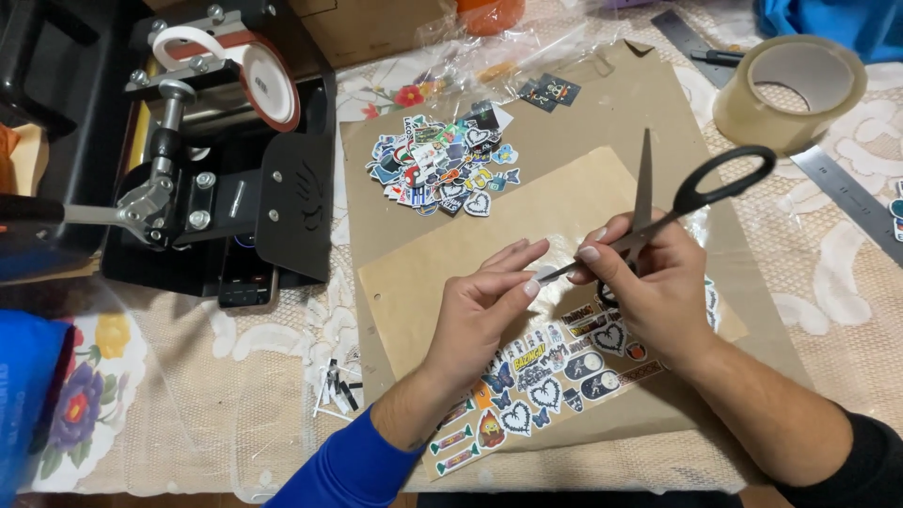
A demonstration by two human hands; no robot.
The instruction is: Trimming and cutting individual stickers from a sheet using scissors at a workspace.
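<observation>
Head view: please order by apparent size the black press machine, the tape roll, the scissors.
1. black press machine
2. scissors, longer than the roll though thin, so these two are unsure
3. tape roll

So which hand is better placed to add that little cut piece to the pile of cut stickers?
Probably the left hand: it pinches the small piece, while the right hand grips the scissors. The pile lies up-left.

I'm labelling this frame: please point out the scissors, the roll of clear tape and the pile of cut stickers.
scissors [643, 183]: head view, on the upright blade.
roll of clear tape [752, 122]: head view, on its outer wall.
pile of cut stickers [442, 165]: head view, on the pile's middle.
</observation>
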